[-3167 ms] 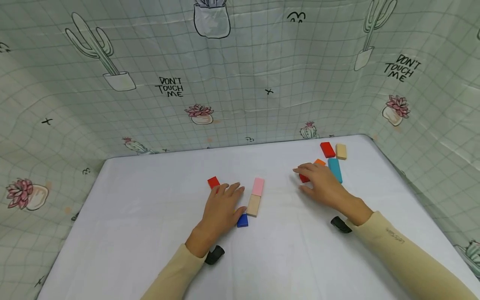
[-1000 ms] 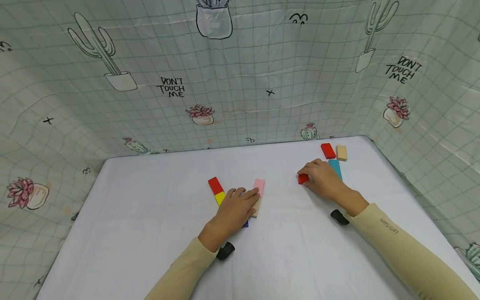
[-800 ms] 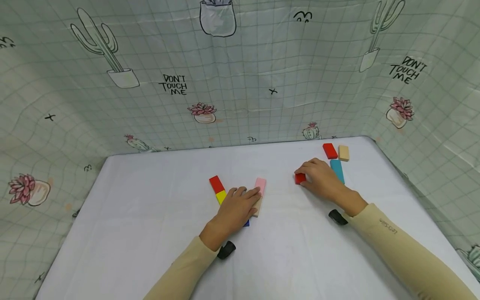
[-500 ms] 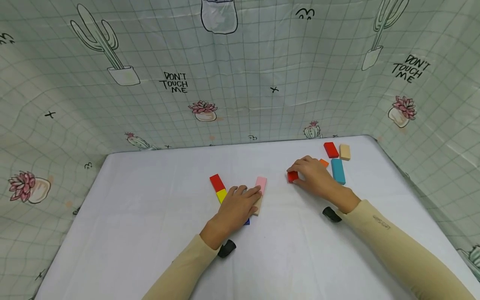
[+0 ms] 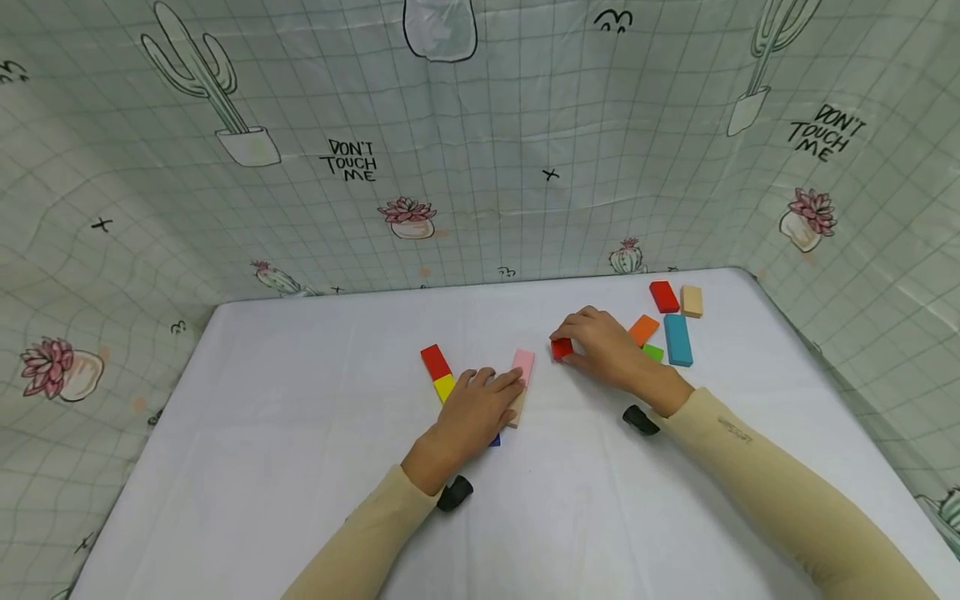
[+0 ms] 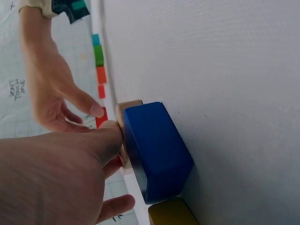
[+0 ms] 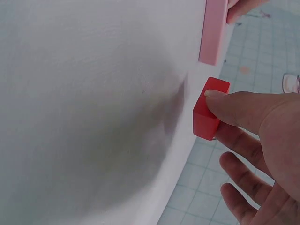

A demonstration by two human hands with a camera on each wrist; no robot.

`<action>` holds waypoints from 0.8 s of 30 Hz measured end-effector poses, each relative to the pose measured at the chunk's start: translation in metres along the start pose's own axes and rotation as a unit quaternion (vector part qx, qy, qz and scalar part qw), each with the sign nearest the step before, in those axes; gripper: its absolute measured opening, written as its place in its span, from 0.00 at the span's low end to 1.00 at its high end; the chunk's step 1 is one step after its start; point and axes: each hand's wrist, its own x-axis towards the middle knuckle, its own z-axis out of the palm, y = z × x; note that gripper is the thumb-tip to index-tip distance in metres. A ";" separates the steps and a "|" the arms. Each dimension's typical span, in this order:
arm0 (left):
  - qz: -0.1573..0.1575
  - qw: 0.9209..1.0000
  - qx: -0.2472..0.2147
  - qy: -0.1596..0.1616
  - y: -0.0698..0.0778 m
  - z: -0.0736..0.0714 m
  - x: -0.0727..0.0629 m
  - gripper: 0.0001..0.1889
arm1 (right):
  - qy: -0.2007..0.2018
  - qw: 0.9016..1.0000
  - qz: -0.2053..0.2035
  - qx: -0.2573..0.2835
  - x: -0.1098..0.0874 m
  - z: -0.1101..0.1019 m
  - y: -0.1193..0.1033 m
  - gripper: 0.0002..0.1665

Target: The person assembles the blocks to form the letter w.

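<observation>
Pinching a red block (image 7: 211, 108), the right hand (image 5: 597, 348) has the thumb on one side and a finger on the other, just right of the left hand (image 5: 471, 408). Its other fingers hang free, so I'd guess the idea is leaving most of the block uncovered. Judging by the shadow, it's up off the table (image 5: 300, 467), near the pink block (image 5: 522, 367) but apart from it.

Left hand isn't clenched: fingers lie loosely across the pink block and the tan block (image 5: 517, 410), thumb on the tan one. My read is it's steadying them so they don't slide. The blue block (image 6: 159, 150) is partly under that hand; left of its knuckles are a yellow block (image 5: 444, 387) and a second red block (image 5: 435, 362), end to end.

Behind the right hand: orange block (image 5: 643, 329), green block (image 5: 653, 353) half hidden, turquoise block (image 5: 678, 340). Probably parked there for easy reach.
</observation>
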 end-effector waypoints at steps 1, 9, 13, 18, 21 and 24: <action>0.001 1.000 0.001 0.002 0.000 0.000 0.000 0.29 | 0.001 1.000 -0.003 -0.001 0.001 0.001 -0.001 0.20; 0.002 1.000 0.013 0.003 -0.001 -0.002 0.002 0.29 | 0.006 1.000 -0.015 -0.001 0.009 0.003 -0.005 0.21; 0.000 1.000 0.011 0.002 -0.002 -0.003 0.002 0.29 | 0.008 1.000 -0.020 0.000 0.012 0.004 -0.008 0.20; 0.000 1.000 0.004 -0.001 -0.001 -0.003 0.001 0.29 | 0.008 1.000 -0.022 0.001 0.016 0.005 -0.010 0.19; -0.001 1.000 0.003 -0.004 0.000 -0.003 0.001 0.29 | 0.012 1.000 -0.026 0.002 0.017 0.008 -0.010 0.18; 0.000 1.000 0.001 -0.003 0.002 -0.001 0.001 0.29 | 0.015 0.999 -0.031 0.004 0.016 0.010 -0.010 0.18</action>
